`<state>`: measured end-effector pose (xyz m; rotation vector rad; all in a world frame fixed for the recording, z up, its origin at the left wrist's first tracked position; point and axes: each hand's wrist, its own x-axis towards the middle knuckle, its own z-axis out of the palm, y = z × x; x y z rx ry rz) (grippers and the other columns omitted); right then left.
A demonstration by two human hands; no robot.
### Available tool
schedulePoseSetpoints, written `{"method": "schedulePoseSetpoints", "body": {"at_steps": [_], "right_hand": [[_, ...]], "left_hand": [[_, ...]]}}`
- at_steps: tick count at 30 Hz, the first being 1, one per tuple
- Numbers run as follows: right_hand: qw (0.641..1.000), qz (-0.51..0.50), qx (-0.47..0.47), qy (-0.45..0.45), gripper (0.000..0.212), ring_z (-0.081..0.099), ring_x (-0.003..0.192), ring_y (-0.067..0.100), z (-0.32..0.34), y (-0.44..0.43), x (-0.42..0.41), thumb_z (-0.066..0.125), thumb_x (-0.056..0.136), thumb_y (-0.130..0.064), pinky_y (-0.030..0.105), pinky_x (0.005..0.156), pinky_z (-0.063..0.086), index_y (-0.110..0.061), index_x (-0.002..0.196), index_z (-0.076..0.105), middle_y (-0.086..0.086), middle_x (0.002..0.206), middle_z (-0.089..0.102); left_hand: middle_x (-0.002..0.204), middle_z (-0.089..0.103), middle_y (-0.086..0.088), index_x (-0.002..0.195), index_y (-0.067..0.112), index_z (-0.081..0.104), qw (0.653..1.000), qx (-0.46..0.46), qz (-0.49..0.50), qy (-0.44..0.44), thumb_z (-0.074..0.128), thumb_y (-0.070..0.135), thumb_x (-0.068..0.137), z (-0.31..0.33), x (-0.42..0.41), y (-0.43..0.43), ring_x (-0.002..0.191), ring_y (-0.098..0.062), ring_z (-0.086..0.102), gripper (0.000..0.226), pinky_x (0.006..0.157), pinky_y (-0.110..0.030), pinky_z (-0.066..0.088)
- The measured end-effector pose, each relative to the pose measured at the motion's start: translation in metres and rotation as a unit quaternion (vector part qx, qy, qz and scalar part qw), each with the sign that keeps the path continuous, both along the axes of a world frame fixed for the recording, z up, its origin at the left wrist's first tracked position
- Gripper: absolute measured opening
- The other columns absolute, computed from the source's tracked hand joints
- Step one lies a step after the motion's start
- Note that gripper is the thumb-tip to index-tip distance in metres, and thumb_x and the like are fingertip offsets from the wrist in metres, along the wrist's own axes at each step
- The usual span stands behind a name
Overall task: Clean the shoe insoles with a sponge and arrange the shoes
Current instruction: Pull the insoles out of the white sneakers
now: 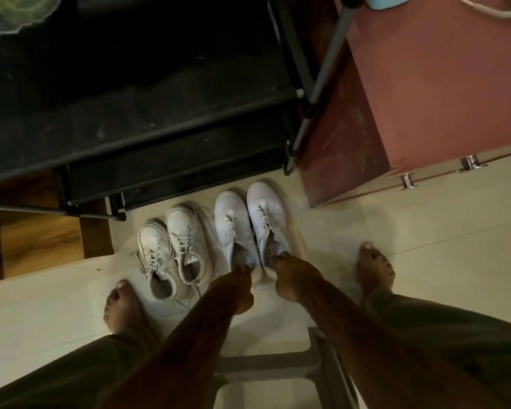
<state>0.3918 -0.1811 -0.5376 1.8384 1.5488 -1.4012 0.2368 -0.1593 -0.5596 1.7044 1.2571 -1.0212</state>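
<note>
**Fingers of both hands on the heels of the white pair**

Left hand: fingers curl over the heel rim of the white sneaker by the cream pair. Right hand: fingers hook into the heel opening of the white sneaker by the cabinet. I read both as closed pinches on the collars; blur hides finer detail.

The white sneakers are smooth, laced low-tops with rounded toes. They sit side by side, touching, toes toward the shoe rack, down at the floor of glossy pale tile. I can't tell if the soles rest on it.

The cream pair lies just beside them: chunkier, padded collars, loose laces.

The rack has dusty black fabric shelves on thin metal tubes. The cabinet is reddish-brown laminate with a scuffed side and short chrome legs. A grey plastic stool is under the forearms. Bare feet are flat on the tile, one on either side.
</note>
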Motion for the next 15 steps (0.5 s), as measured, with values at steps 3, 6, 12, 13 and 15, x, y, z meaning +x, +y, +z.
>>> {"method": "schedulePoseSetpoints", "body": {"at_steps": [3,6,12,13,15], "right_hand": [[1.0,-0.005,0.016,0.01,0.063,0.046,0.142,0.031,-0.005,-0.006,-0.007,0.055,0.096,-0.011,0.046,0.113,0.044,-0.018,0.155,0.037,0.008,0.162,0.034],[0.998,0.016,0.061,0.002,0.054,0.05,0.137,0.03,0.018,-0.006,-0.011,0.057,0.094,-0.013,0.043,0.109,0.047,-0.02,0.146,0.046,0.007,0.153,0.04],[0.988,0.021,0.151,0.005,0.043,0.058,0.126,0.029,0.091,-0.001,-0.01,0.06,0.096,-0.027,0.042,0.104,0.048,-0.02,0.138,0.052,0.005,0.139,0.052],[0.986,0.021,0.165,0.005,0.044,0.057,0.126,0.029,0.104,-0.001,-0.008,0.062,0.096,-0.03,0.041,0.104,0.048,-0.02,0.138,0.052,0.005,0.14,0.051],[0.982,0.035,0.188,-0.006,0.05,0.055,0.127,0.029,0.135,-0.002,-0.005,0.066,0.093,-0.033,0.04,0.104,0.046,-0.02,0.139,0.05,0.005,0.142,0.049]], "left_hand": [[0.159,0.035,-0.017,0.161,0.009,0.014,1.0,0.003,0.014,-0.012,0.055,0.022,0.097,0.003,-0.005,-0.006,0.136,-0.035,0.05,0.077,0.108,-0.043,0.047],[0.159,0.036,-0.013,0.162,0.011,0.014,0.999,0.03,0.009,-0.034,0.054,0.023,0.098,0.03,-0.001,-0.005,0.136,-0.033,0.05,0.076,0.107,-0.042,0.047],[0.152,0.042,-0.014,0.155,0.009,0.029,0.987,0.118,0.025,-0.108,0.05,0.028,0.1,0.099,0.011,0.005,0.134,-0.031,0.051,0.061,0.106,-0.04,0.046],[0.153,0.042,-0.013,0.155,0.009,0.028,0.983,0.137,0.031,-0.117,0.049,0.029,0.101,0.115,0.012,0.004,0.135,-0.031,0.05,0.061,0.107,-0.039,0.045],[0.157,0.039,-0.011,0.157,0.011,0.026,0.975,0.176,0.031,-0.129,0.05,0.031,0.103,0.148,0.012,0.002,0.138,-0.029,0.047,0.063,0.109,-0.036,0.042]]}}
